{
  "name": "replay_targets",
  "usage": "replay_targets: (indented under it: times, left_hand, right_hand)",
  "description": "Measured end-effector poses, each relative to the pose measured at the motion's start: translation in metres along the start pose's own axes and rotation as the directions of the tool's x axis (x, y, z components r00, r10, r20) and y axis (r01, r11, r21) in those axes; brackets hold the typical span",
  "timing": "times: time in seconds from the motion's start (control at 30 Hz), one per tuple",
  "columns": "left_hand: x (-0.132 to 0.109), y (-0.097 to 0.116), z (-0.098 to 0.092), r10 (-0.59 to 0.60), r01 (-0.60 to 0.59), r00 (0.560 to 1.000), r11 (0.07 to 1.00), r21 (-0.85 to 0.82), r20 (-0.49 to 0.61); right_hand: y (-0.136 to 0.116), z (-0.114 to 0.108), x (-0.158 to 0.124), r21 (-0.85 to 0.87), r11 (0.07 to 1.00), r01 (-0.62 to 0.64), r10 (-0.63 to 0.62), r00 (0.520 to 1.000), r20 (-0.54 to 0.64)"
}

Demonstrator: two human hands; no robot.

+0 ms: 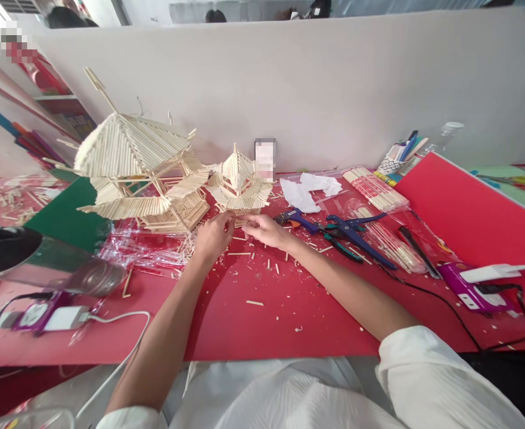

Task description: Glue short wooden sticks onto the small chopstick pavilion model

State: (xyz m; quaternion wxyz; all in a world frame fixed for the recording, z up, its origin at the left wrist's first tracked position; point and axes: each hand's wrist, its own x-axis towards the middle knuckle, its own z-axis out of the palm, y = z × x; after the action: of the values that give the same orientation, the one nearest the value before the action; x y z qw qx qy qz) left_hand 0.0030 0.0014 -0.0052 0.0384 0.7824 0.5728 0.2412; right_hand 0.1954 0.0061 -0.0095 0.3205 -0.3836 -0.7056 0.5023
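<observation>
Where the left hand (215, 236) and right hand (264, 230) nearly meet, fingers are narrowly curled; whether they grip a piece cannot be told. They obscure the near base of the small stick pavilion (237, 176). Beside it, the phone's (265, 159) display is pixelated. Red print on the stick packet (373, 188) is illegible. The frame clips the bottle (43, 257).

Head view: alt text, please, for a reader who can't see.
The left hand and right hand are close together at the lower front of a small stick model; a larger model stands to its left. To the right, tools and stick bundles lie on a red table.
</observation>
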Motion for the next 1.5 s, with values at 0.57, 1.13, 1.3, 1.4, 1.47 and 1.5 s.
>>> replay_targets:
  times: [0.57, 1.13, 1.3, 1.4, 1.47, 1.5]
  left_hand:
    - [0.000, 0.001, -0.001, -0.027, 0.027, 1.000, 0.999, 0.028, 0.011]
    - [0.000, 0.002, -0.002, -0.046, 0.045, 0.999, 0.999, 0.028, 0.007]
    - [0.000, 0.002, -0.002, -0.046, 0.045, 0.999, 0.998, 0.033, 0.004]
    - [0.000, 0.001, -0.002, -0.043, 0.042, 0.999, 0.999, 0.030, 0.001]
    - [0.000, 0.001, -0.002, -0.046, 0.046, 0.999, 0.998, 0.032, 0.002]
    - [0.000, 0.001, -0.001, -0.049, 0.049, 0.999, 0.998, 0.034, 0.004]
  right_hand:
    - [0.000, 0.004, 0.002, 0.055, 0.997, -0.059, 0.060, 0.998, -0.006]
    - [-0.005, 0.003, 0.000, 0.051, 0.999, -0.019, 0.019, 1.000, -0.007]
    - [-0.006, 0.002, -0.001, 0.064, 0.998, -0.017, 0.018, 1.000, -0.005]
    - [-0.006, 0.002, -0.002, 0.067, 0.998, -0.019, 0.019, 1.000, 0.000]
    - [-0.006, 0.002, -0.002, 0.064, 0.998, -0.022, 0.021, 1.000, 0.003]
    - [-0.006, 0.002, -0.001, 0.062, 0.998, -0.022, 0.022, 1.000, 0.003]
